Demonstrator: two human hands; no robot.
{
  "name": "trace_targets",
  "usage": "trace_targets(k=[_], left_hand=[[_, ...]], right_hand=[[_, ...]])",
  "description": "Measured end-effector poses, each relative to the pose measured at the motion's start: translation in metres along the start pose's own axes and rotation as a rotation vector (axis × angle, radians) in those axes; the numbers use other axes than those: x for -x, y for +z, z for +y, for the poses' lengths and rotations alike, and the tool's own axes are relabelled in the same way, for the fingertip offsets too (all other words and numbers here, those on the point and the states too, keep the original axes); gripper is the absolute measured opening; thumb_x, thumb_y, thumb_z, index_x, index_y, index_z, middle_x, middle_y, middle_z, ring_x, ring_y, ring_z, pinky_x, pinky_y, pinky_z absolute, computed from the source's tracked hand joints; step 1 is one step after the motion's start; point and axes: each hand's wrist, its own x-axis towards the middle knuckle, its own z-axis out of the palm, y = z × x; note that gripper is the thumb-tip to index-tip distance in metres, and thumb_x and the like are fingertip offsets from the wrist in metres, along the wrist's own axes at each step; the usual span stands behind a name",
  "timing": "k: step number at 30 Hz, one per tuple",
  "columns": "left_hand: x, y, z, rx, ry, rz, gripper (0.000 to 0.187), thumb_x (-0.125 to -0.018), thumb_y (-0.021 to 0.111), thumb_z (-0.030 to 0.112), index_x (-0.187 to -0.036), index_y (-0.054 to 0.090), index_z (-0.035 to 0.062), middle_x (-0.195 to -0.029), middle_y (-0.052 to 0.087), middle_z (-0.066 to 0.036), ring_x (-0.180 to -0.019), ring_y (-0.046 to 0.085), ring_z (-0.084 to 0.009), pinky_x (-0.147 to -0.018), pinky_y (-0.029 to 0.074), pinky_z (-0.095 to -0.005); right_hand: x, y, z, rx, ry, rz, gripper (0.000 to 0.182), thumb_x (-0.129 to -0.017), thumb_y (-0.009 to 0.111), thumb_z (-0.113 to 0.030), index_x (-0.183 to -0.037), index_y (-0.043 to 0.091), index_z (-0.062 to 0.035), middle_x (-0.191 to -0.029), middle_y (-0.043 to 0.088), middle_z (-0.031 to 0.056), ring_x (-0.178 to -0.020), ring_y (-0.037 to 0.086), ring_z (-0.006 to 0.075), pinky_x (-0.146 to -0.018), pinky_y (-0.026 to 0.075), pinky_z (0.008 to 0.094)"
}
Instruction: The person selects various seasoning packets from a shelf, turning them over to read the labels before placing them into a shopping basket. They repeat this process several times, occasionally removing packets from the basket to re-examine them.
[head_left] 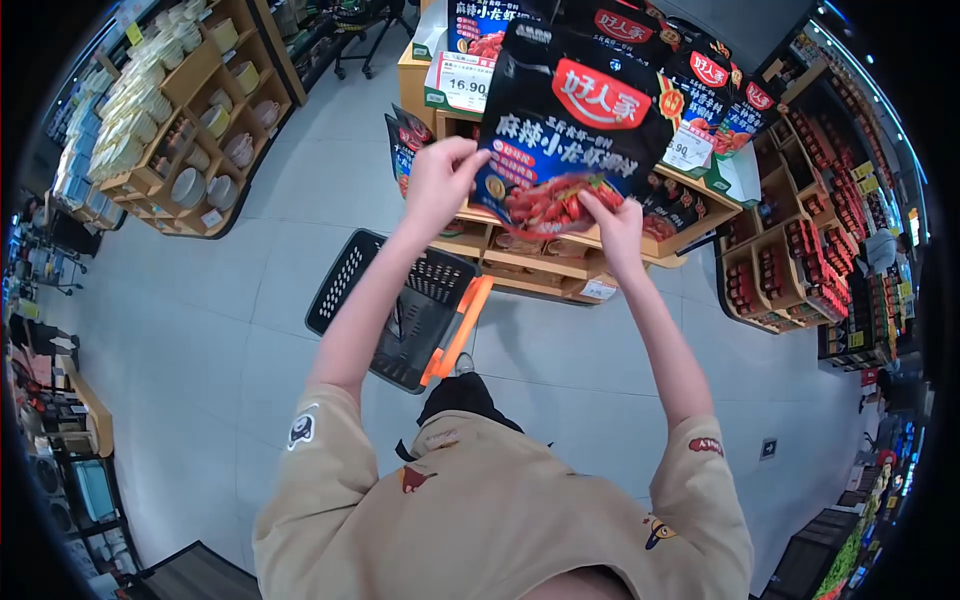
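Note:
A black seasoning pouch (560, 150) with a red logo and a picture of crayfish is held up in front of a wooden display stand. My left hand (440, 180) pinches its left edge, fingers closed. On the lower right corner, my right hand (612, 225) grips the pouch with the thumb on its front. Similar pouches (712, 75) stand in the display behind it, and a price card (465, 82) reading 16.90 is to its left. Below my left forearm, a dark shopping basket (400, 345) with an orange handle (458, 330) rests on the floor.
Wooden shelves with bowls (190, 188) and pale packages stand at the left. At the right is a shelf unit (790, 255) of red-labelled jars. Grey tiled floor (270, 290) lies between them. A dark box edge (185, 575) shows at the lower left.

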Motion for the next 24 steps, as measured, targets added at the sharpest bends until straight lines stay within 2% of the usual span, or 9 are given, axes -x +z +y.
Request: trace_targets(k=[4, 6, 8, 9, 10, 12, 20, 21, 24], left_hand=[[-0.1, -0.038, 0.014, -0.077, 0.226, 0.182, 0.014, -0.078, 0.055, 0.011, -0.081, 0.062, -0.0011, -0.068, 0.061, -0.015, -0.066, 0.063, -0.0141, -0.053, 0.046, -0.024], [-0.137, -0.052, 0.013, -0.256, 0.377, 0.247, 0.021, -0.082, 0.053, 0.014, -0.07, 0.054, -0.0045, -0.057, 0.057, -0.006, -0.068, 0.064, -0.0139, -0.051, 0.042, -0.0217], [-0.175, -0.059, -0.001, -0.405, 0.466, 0.4, 0.018, -0.078, 0.055, 0.017, -0.079, 0.063, 0.0004, -0.063, 0.062, -0.011, -0.064, 0.063, -0.0166, -0.056, 0.047, -0.0267], [-0.186, -0.066, 0.01, -0.249, 0.317, 0.243, 0.014, -0.077, 0.053, 0.01, -0.083, 0.058, -0.0021, -0.07, 0.06, -0.012, -0.063, 0.058, -0.0174, -0.059, 0.043, -0.0274], [-0.192, -0.064, 0.014, -0.194, 0.333, 0.31, 0.014, -0.077, 0.051, 0.009, -0.072, 0.058, -0.0031, -0.059, 0.059, -0.011, -0.055, 0.056, -0.0155, -0.054, 0.042, -0.027], [-0.207, -0.065, 0.012, -0.205, 0.332, 0.315, 0.014, -0.077, 0.051, 0.009, -0.074, 0.058, -0.003, -0.062, 0.059, -0.011, -0.057, 0.057, -0.0148, -0.054, 0.041, -0.0272], [-0.252, -0.06, -0.037, -0.132, 0.303, 0.296, 0.015, -0.076, 0.054, 0.011, -0.068, 0.056, -0.0019, -0.056, 0.055, -0.012, -0.051, 0.052, -0.0163, -0.05, 0.039, -0.0298], [-0.256, -0.061, -0.047, -0.276, 0.39, 0.308, 0.018, -0.075, 0.054, 0.013, -0.064, 0.055, -0.001, -0.056, 0.054, -0.014, -0.05, 0.052, -0.0192, -0.05, 0.039, -0.0309], [-0.268, -0.06, -0.077, -0.41, 0.297, 0.275, 0.021, -0.075, 0.054, 0.016, -0.062, 0.055, -0.0001, -0.055, 0.052, -0.015, -0.051, 0.052, -0.0222, -0.05, 0.039, -0.0322]], right_hand=[[-0.13, 0.014, -0.007, 0.53, -0.311, 0.027, 0.035, -0.07, 0.066, -0.025, -0.064, 0.059, 0.0089, -0.05, 0.055, 0.0125, -0.045, 0.054, 0.0153, -0.045, 0.04, 0.0312], [-0.158, 0.03, -0.034, 0.715, -0.191, 0.065, 0.044, -0.068, 0.068, -0.032, -0.057, 0.055, 0.009, -0.048, 0.051, 0.0185, -0.046, 0.055, 0.0251, -0.05, 0.041, 0.0358], [-0.182, 0.043, -0.045, 0.857, -0.277, 0.119, 0.046, -0.067, 0.068, -0.034, -0.054, 0.053, 0.0076, -0.048, 0.051, 0.0192, -0.049, 0.053, 0.0327, -0.052, 0.041, 0.0378], [-0.206, 0.043, -0.03, 0.766, -0.361, 0.127, 0.048, -0.067, 0.067, -0.035, -0.054, 0.053, 0.0084, -0.052, 0.052, 0.0213, -0.051, 0.053, 0.0346, -0.053, 0.041, 0.0388], [-0.216, 0.047, -0.033, 0.77, -0.394, 0.135, 0.046, -0.067, 0.068, -0.032, -0.053, 0.053, 0.0095, -0.058, 0.055, 0.0227, -0.054, 0.057, 0.0323, -0.053, 0.044, 0.0371], [-0.236, 0.053, -0.03, 0.663, -0.381, 0.085, 0.035, -0.07, 0.067, -0.021, -0.056, 0.055, 0.0094, -0.055, 0.058, 0.0125, -0.052, 0.06, 0.0158, -0.049, 0.044, 0.0264], [-0.289, 0.056, 0.009, 0.615, -0.281, 0.097, 0.03, -0.072, 0.065, -0.015, -0.059, 0.054, 0.0101, -0.065, 0.061, 0.0174, -0.063, 0.063, 0.023, -0.052, 0.047, 0.0276], [-0.293, 0.057, 0.017, 0.662, -0.308, 0.137, 0.032, -0.069, 0.066, -0.018, -0.062, 0.055, 0.0106, -0.065, 0.06, 0.0203, -0.062, 0.062, 0.0259, -0.055, 0.048, 0.0311], [-0.283, 0.063, 0.023, 0.6, -0.176, 0.126, 0.028, -0.071, 0.065, -0.014, -0.065, 0.055, 0.0118, -0.064, 0.061, 0.0185, -0.061, 0.063, 0.024, -0.054, 0.049, 0.0294]])
